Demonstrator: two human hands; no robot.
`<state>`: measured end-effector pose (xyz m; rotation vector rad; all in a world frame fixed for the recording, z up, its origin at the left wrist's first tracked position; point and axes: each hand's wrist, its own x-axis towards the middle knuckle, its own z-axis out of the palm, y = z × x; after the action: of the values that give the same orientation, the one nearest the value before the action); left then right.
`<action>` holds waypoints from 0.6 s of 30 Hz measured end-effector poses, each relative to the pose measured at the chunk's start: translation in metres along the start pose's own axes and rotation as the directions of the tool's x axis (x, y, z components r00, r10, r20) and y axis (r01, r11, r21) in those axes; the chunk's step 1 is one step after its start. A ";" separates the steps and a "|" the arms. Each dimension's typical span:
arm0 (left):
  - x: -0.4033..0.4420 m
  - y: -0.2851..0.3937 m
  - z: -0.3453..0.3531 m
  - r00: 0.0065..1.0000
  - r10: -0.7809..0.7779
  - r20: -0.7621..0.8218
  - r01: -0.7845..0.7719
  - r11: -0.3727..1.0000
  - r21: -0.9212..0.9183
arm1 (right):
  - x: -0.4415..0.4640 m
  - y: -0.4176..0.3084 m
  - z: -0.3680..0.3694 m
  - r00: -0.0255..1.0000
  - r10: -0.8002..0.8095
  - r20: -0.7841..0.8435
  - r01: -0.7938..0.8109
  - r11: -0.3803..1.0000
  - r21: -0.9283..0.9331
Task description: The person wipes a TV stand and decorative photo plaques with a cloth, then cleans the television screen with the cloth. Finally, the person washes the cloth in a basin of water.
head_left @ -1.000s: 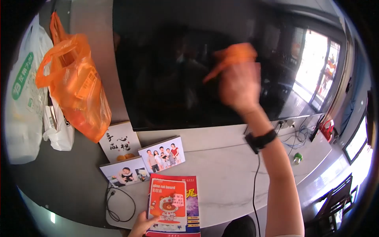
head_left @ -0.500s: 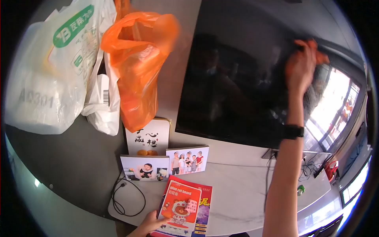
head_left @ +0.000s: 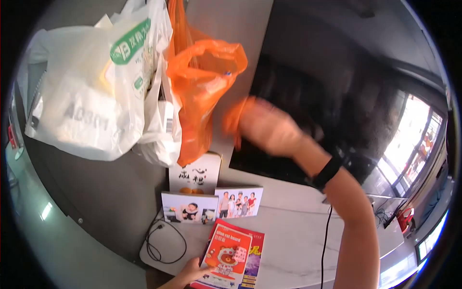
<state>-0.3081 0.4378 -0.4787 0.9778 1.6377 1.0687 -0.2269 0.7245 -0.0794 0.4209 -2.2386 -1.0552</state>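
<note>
My right hand [head_left: 272, 127], blurred by motion, is closed on an orange cloth [head_left: 234, 118]. It is in front of the lower left edge of a large black television screen [head_left: 298, 77]; whether the cloth touches the glass I cannot tell. A dark band [head_left: 327, 172] circles my right wrist. Low in the view, my left hand [head_left: 193, 270] grips the left edge of a red "glue rat board" packet [head_left: 226, 257] with a bear on it. Under the packet lies a red and purple booklet [head_left: 255, 253].
White plastic bags [head_left: 86, 111] and an orange plastic bag [head_left: 197, 96] hang at upper left. Two photo panels [head_left: 190, 207] and a lettered panel [head_left: 195, 176] stand on the white marbled cabinet top [head_left: 288, 231]. A black cable [head_left: 149, 245] lies coiled there.
My right hand has swept the orange cloth from the screen's upper right to its lower left edge. My left hand keeps its grip on the packet. The view has shifted slightly.
</note>
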 end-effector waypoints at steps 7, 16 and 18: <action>-0.006 0.005 0.003 0.998 -0.018 0.060 0.023 0.997 -0.077 | 0.069 0.168 -0.111 0.877 0.021 -0.480 -0.311 0.786 -0.534; 0.006 -0.040 0.019 0.982 0.188 -0.022 -0.189 0.964 -0.187 | -0.027 0.002 0.017 0.985 -0.129 0.113 0.121 0.990 0.073; 0.009 -0.051 0.016 0.952 0.288 -0.099 -0.293 0.956 -0.031 | -0.011 0.033 -0.003 0.931 -0.329 0.157 0.318 0.944 0.090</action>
<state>-0.3015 0.4337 -0.5325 1.1800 1.5676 1.3607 -0.2172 0.7489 -0.0566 0.7760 -2.4132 -1.2281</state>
